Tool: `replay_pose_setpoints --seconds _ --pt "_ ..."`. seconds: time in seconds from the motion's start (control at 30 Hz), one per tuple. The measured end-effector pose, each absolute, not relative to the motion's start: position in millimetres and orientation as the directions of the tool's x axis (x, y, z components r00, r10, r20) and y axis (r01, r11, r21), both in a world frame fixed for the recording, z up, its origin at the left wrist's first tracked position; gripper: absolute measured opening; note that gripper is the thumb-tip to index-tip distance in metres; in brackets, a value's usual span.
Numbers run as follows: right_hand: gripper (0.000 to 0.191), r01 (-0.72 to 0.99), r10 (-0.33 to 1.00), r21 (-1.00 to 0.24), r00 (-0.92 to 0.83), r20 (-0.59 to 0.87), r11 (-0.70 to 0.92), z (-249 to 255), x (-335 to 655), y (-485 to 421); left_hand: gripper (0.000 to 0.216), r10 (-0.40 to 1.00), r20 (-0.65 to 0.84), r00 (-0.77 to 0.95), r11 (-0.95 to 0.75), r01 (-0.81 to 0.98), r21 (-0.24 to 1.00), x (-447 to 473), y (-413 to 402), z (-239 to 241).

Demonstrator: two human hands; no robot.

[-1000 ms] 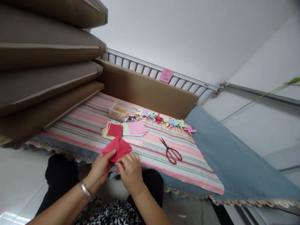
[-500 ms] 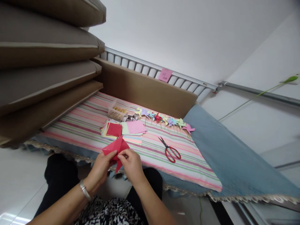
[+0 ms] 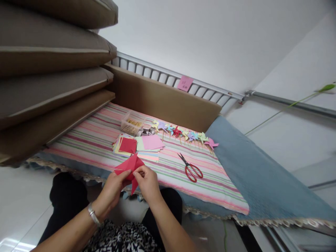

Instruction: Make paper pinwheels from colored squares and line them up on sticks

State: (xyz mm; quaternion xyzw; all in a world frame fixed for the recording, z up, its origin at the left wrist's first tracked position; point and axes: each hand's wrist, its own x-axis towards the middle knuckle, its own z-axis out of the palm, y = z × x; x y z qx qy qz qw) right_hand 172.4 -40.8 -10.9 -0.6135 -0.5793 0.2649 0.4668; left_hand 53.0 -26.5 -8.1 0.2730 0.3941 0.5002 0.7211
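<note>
Between my hands, at the near edge of the bed, is a red paper pinwheel (image 3: 130, 164) with some of its points folded in. My left hand (image 3: 117, 182) grips its left side, thumb on top near the middle. The thumb and fingertips of my right hand (image 3: 146, 180) pinch the paper at its right side, by the centre. Just beyond lie stacks of coloured paper squares (image 3: 127, 145), red and pink on top. Red-handled scissors (image 3: 190, 168) rest to the right, blades pointing away from me. Finished paper pinwheels on sticks (image 3: 177, 132) lie in a row farther back.
A clear plastic box (image 3: 132, 123) holds thin sticks and gold-coloured pieces, with small metallic boxes (image 3: 147, 131) beside it. Striped cloth (image 3: 168, 175) covers the surface. Large stacked cushions (image 3: 57, 84) rise at the left. A brown board (image 3: 162, 98) stands along the back, before a white radiator.
Both hands stay on the red paper, with only slight shifts of the right fingers near its centre. The paper's lower point has moved slightly right. Nothing else has visibly moved.
</note>
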Motion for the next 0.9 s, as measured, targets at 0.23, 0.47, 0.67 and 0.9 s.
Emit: replay_pose_setpoints --seconds 0.23,0.47,0.67,0.9 --pt "0.01 0.442 0.954 -0.892 0.216 0.21 0.096 -8 167 -39 0.019 0.933 -0.29 0.214 0.36 -0.518 0.776 48 -29 -4" --pt "0.01 0.441 0.958 -0.895 0.225 0.179 0.064 -11 167 -37 0.026 0.942 -0.22 0.255 0.313 -0.421 0.851 46 -33 4" --pt "0.011 0.541 0.944 -0.841 0.264 0.198 0.025 -5 165 -40 0.026 0.944 -0.249 0.216 0.322 -0.44 0.838 47 -28 -4" --pt "0.079 0.547 0.924 -0.822 0.213 0.318 0.157 -5 181 -37 0.029 0.898 -0.34 0.28 0.428 -0.373 0.823 41 -19 -5"
